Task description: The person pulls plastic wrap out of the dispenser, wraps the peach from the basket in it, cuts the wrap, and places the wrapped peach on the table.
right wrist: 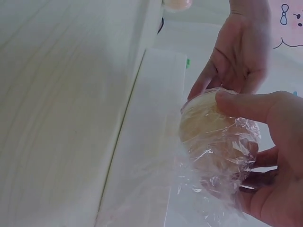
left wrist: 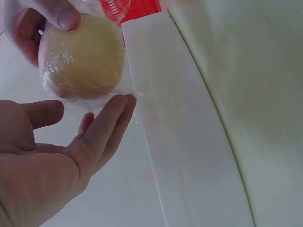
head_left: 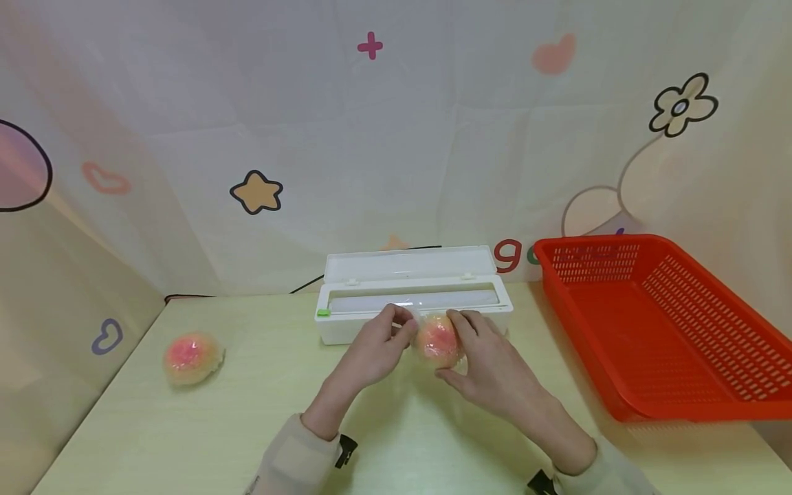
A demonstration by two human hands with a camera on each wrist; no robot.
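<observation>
A pink-topped, peach-shaped bun (head_left: 438, 342) in clear cling film is held up in front of the white cling film dispenser (head_left: 354, 331). My right hand (head_left: 498, 364) grips the bun from the right; in the right wrist view its thumb presses on the pale underside (right wrist: 208, 120), where loose film bunches. My left hand (head_left: 374, 350) is at the bun's left side. The left wrist view shows its fingers fairly straight against the film edge, the thumb apart from them. Behind the hands, the dispenser's lid (head_left: 411, 262) stands raised over the film roll (head_left: 365, 302).
Another pink-topped bun (head_left: 193, 357), with a shiny surface, lies at the left of the table. A red perforated basket (head_left: 594, 361) stands at the right. A patterned cloth (head_left: 396, 137) hangs behind the table, and a black cord (head_left: 307, 283) runs behind the dispenser.
</observation>
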